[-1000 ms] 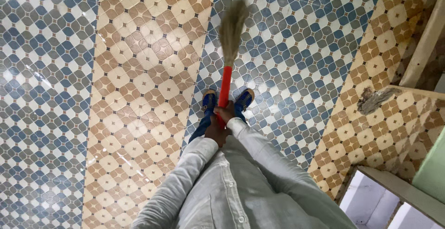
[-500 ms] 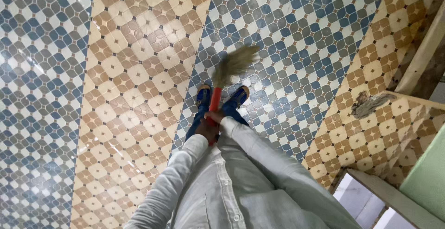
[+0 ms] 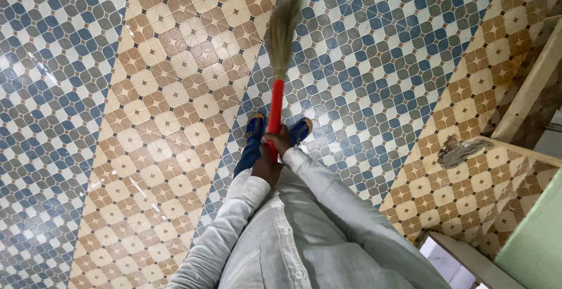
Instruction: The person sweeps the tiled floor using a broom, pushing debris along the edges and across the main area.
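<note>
Gripping broom point(image 3: 276, 84), both hands, seemingly | glossy patterned tile floor point(image 3: 175, 90) | step point(image 3: 497, 166) at right

Long broom w/ smooth, glossy red plastic handle point(image 3: 275, 105) & dry, straw-like tan grass bristles point(image 3: 283, 31), rough and wispy at the tips. Patterned ceramic tile floor point(image 3: 146, 119) in blue-grey and tan bands: glazed, smooth, glossy w/ light glare. Pale grey woven cloth shirt point(image 3: 293, 236), matt, plastic buttons. Blue denim jeans point(image 3: 249, 157), matt. Blue sandals point(image 3: 254, 126), prob. rubber/plastic. Cream-painted ledge point(image 3: 527, 96) at right: matt, worn. Tiled step point(image 3: 468, 151) has chipped, rough patch.
</note>
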